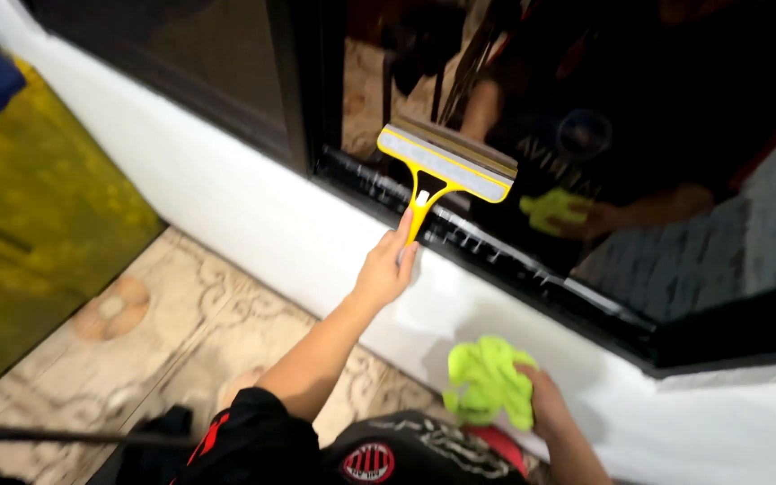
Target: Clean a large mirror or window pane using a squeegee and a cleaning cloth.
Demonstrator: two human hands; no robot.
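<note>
My left hand (386, 265) grips the yellow handle of a squeegee (446, 162) whose grey blade lies against the dark window glass (675, 135), just above the black lower frame (532, 269). Water streaks show along that frame under the blade. My right hand (545, 404) holds a bunched lime-green cloth (489, 382) in front of the white wall (271, 224) below the window, apart from the glass. The glass reflects my arm and the cloth.
A black vertical frame post (303, 81) divides the window panes. Patterned beige floor tiles (181, 314) lie below the wall. A yellow-green fabric (29, 224) hangs at the left, and a dark bar (47, 437) crosses the bottom left corner.
</note>
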